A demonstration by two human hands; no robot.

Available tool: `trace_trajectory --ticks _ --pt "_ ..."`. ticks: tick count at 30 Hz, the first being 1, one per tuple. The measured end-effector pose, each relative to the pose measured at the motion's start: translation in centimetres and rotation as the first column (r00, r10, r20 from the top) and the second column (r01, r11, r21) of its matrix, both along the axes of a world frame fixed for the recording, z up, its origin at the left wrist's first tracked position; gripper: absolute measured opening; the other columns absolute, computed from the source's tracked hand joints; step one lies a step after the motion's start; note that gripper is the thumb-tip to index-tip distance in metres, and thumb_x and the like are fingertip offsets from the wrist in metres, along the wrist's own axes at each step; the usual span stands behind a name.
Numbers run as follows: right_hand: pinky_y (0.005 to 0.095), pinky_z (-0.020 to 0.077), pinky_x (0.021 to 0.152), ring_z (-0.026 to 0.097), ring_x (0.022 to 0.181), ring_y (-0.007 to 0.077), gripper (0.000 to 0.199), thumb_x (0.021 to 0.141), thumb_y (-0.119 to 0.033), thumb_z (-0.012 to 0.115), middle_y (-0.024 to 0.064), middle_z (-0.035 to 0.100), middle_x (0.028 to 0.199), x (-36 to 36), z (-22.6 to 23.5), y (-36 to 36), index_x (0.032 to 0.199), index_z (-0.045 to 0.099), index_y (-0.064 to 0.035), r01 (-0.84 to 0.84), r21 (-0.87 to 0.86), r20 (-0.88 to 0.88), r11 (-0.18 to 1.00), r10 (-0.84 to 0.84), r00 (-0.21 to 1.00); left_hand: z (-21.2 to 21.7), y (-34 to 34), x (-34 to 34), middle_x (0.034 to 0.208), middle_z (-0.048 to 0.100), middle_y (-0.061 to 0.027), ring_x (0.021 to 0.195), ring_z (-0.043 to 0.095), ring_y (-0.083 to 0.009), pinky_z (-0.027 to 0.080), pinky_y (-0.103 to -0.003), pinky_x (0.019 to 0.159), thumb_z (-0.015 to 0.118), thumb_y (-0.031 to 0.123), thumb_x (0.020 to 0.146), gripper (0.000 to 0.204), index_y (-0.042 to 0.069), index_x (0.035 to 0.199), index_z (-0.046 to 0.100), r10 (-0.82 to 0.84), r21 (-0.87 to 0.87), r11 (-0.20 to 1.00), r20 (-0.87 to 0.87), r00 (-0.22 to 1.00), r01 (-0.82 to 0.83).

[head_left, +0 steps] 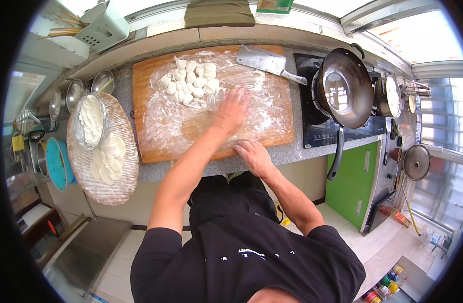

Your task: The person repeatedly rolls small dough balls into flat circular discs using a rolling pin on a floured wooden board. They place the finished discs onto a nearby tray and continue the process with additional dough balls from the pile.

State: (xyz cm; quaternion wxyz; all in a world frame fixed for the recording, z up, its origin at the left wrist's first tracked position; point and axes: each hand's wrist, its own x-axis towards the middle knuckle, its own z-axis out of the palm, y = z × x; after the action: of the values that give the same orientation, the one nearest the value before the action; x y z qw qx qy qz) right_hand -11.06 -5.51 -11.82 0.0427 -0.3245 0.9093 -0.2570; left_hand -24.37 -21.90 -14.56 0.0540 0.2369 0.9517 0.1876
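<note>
A large wooden board dusted with flour lies on the counter before me. My left hand rests palm down on its floured middle, fingers stretched out, with no object seen in it. At the board's near edge, my right hand lies with its fingertips touching the rim. Several small white dough pieces sit close together on the board's far left part, just beyond my left hand. A cleaver lies flat at the far right corner, its handle pointing right past the board.
At the left, a round ribbed tray bears a bowl of flour and overlapping round dough wrappers. To the right, a wok stands on the black stove, its long handle jutting toward me. A pot stands beyond it.
</note>
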Motion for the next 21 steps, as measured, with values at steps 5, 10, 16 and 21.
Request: trace_trajectory --ticks 5,10,16,21 --pt "0.0442 0.0497 0.108 0.063 0.123 0.0322 0.036 0.093 -0.013 0.06 0.0122 0.067 0.121 -0.6 0.4 0.2 0.127 0.069 -0.0034 -0.008 -0.001 0.034 1.0 0.008 0.999 -0.8 2.5 0.9 0.18 0.024 -0.0129 0.166 0.022 -0.0309 0.017 -0.052 0.136 0.047 0.057 0.11 0.078 0.013 0.172 0.032 -0.167 -0.148 0.975 0.004 0.986 0.166" --pt "0.0449 0.0511 0.104 0.064 0.12 0.0325 0.033 0.094 -0.013 0.06 0.0117 0.067 0.121 -0.1 0.1 0.1 0.125 0.07 -0.0039 0.015 -0.001 0.06 1.0 -0.015 0.998 0.9 2.3 0.6 0.181 0.02 -0.0161 0.166 0.02 -0.0334 0.014 -0.054 0.137 0.043 0.062 0.11 0.082 0.01 0.172 0.029 -0.175 -0.156 0.971 0.049 0.983 0.18" --pt "0.0457 0.0531 0.098 0.067 0.114 0.0335 0.028 0.096 -0.013 0.062 0.0124 0.07 0.119 -2.3 0.9 1.1 0.121 0.07 -0.005 0.14 -0.039 0.013 0.989 -0.139 0.99 0.1 -3.1 -2.4 0.173 0.031 -0.0242 0.161 0.029 -0.0417 0.019 -0.057 0.135 0.049 0.055 0.111 0.078 0.007 0.171 0.031 0.246 0.638 0.7 0.208 0.947 -0.322" --pt "0.0447 0.0534 0.096 0.067 0.112 0.0327 0.027 0.096 -0.012 0.063 0.0101 0.07 0.118 -4.7 2.2 2.2 0.122 0.07 -0.0076 0.269 -0.002 -0.026 0.963 -0.269 0.963 4.7 -7.7 2.1 0.171 0.035 -0.0222 0.16 0.032 -0.0414 0.023 -0.06 0.133 0.055 0.047 0.109 0.075 0.007 0.169 0.035 0.316 0.224 0.927 -0.034 0.948 -0.3"
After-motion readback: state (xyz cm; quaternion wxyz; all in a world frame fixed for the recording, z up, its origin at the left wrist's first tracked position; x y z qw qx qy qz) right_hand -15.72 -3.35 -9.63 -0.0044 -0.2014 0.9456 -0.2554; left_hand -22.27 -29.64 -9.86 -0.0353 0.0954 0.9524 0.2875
